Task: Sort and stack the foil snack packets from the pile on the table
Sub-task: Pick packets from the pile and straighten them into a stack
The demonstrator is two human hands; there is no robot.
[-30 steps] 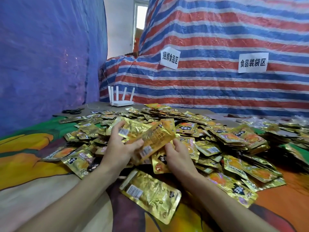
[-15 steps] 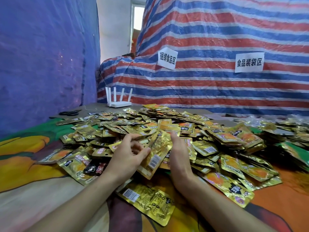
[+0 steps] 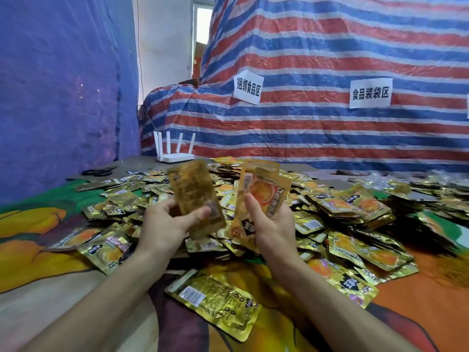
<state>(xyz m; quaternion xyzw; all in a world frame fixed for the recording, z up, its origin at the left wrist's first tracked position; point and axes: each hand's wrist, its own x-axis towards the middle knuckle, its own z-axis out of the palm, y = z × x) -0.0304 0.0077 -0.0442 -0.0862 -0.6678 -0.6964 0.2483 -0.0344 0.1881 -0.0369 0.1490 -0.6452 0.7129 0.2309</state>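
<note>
Two hands lift foil packets above the pile.
Left hand grips one blurred packet; right hand holds a stack, over the pile on the bench.

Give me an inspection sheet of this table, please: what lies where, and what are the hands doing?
Surface: table under a printed cloth, largely covered with packets.
Job's things: pile of foil packets; one lone packet lies nearest the person, barcode side up.
Clutter: black scissors and a white router at the far edge.
Hands: left hand grips a blurred packet; right hand holds a raised pair of packets.
Cables: thin cord on the table beside the router.
Surroundings: striped tarpaulin with two paper signs; blue sheet on the left.
</note>
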